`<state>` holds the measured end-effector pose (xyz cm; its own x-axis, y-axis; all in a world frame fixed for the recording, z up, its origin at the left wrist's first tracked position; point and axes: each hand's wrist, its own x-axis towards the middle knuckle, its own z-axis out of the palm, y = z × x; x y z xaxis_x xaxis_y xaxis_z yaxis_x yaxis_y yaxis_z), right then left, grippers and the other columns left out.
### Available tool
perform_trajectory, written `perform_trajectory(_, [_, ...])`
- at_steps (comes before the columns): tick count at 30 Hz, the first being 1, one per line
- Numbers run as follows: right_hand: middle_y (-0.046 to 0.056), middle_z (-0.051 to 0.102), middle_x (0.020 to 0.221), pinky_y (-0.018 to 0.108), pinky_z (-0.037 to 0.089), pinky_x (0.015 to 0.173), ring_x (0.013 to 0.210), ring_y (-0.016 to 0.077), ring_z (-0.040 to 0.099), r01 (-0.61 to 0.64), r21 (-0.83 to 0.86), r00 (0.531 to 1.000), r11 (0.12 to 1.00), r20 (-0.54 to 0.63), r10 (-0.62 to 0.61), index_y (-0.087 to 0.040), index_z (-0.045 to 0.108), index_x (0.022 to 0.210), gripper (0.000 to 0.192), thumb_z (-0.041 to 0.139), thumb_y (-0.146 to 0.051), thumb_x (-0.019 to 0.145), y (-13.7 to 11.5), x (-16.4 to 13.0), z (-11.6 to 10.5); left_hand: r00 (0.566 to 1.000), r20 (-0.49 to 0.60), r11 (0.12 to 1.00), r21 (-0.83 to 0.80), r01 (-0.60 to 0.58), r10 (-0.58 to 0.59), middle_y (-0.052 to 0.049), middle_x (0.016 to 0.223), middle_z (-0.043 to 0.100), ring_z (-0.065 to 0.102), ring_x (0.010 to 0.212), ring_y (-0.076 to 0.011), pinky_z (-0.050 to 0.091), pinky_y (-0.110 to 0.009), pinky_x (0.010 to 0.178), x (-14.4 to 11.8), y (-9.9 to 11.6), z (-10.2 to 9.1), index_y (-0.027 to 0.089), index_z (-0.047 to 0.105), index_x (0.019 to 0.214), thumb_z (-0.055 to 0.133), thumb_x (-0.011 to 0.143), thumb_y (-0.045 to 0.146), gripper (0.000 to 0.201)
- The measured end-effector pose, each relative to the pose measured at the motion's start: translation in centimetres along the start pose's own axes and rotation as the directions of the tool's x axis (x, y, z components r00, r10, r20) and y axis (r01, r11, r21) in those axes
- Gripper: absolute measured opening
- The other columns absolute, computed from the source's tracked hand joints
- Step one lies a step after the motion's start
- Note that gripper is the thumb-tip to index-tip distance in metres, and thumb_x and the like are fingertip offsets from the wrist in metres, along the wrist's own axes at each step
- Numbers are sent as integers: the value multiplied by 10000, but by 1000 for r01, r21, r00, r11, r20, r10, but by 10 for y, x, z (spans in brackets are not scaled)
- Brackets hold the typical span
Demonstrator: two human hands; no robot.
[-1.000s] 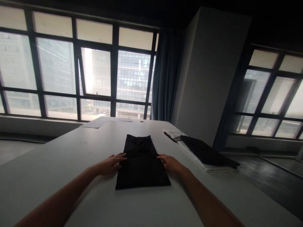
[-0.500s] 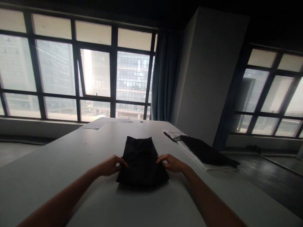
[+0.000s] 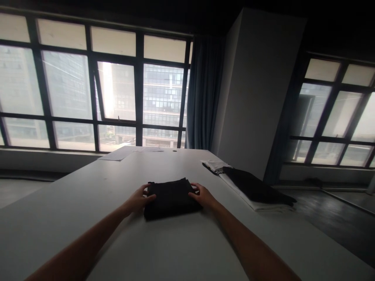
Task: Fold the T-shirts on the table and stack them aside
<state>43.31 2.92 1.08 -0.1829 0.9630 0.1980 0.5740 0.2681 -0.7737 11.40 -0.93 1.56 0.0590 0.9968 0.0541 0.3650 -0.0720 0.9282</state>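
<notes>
A folded black garment point(image 3: 172, 200) lies on the white table point(image 3: 164, 249) in front of me, as a compact, roughly rectangular bundle. What kind of garment it is does not show. At its left edge my left hand point(image 3: 139, 200) grips it, thumb on top and fingers at the side. My right hand point(image 3: 203, 196) holds the opposite edge the same way, its thumb over the cloth. The tips of some fingers are hidden behind the fabric.
To the right, near the table's edge, lies a pile of clothes with a black garment point(image 3: 254, 185) over white cloth point(image 3: 265, 207). Sheets of paper point(image 3: 115, 155) rest at the far left. Beyond the table stand windows, a blue curtain point(image 3: 203, 93) and a pillar point(image 3: 254, 89).
The black garment has become shorter from front to back, its far part folded over toward me. Both hands have shifted slightly away from me and stay at its sides.
</notes>
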Motion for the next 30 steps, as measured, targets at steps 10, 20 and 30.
perform_trajectory(10, [109,549,1397,403,325,1156,1315,236,480,244,-200,940,949,-191,-282,-171,620,1301,456,505,-226,863,-17,5,8,941,-164,923,301,-238,296,-75,950,723,678,773,-226,536,-372,785,-1,7,-2,150,506,1407,578,791,424,678])
perform_trajectory(20, [110,321,1573,439,203,1191,1445,248,297,267,-489,961,830,76,-265,-167,450,1460,564,411,-445,971,-36,-19,27,838,167,601,627,-497,519,-51,1538,423,354,1432,-255,281,-477,1186,-5,-3,21,245,487,1430,318,979,522,556])
perform_trajectory(30, [57,289,1588,464,186,1186,1466,249,246,296,-521,938,801,319,-139,-234,404,1489,561,352,-467,982,-43,-34,33,829,539,536,661,-526,149,-52,1632,113,109,1500,-321,157,-570,1187,-33,11,31,305,209,1551,325,946,632,697])
